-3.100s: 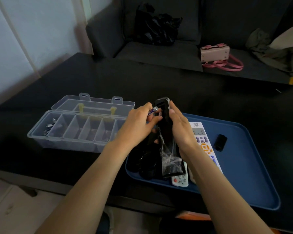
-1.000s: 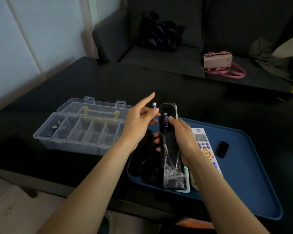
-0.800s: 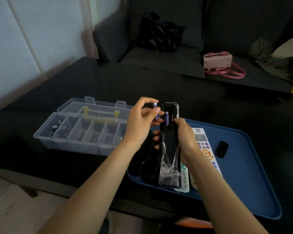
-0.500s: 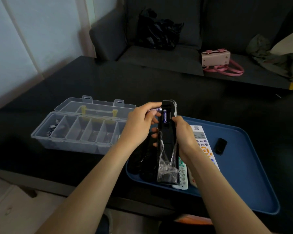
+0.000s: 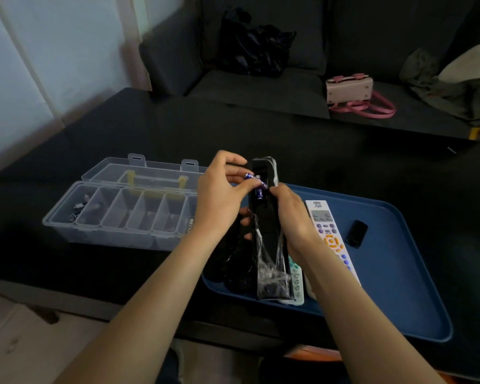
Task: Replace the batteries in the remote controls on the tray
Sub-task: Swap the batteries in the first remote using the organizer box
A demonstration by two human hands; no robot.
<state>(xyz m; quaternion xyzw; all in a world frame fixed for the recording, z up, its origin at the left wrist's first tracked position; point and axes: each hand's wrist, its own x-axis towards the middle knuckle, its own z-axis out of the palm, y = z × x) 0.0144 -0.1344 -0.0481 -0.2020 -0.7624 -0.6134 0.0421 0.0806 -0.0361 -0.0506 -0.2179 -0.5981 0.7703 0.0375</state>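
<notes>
Left hand (image 5: 219,195) has brought its pinched battery (image 5: 249,176) down to the open bay; right hand (image 5: 291,217) grips the remote (image 5: 263,217); second cell nearly seated.

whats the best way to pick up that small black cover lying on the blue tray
Grip the small black cover by its two long edges, coming down from above. It lies flat on the blue tray, well apart from the white remote, so both long sides are free for a thumb and finger. It looks thin, so a fingertip pinch probably works better than a full grasp.
</notes>
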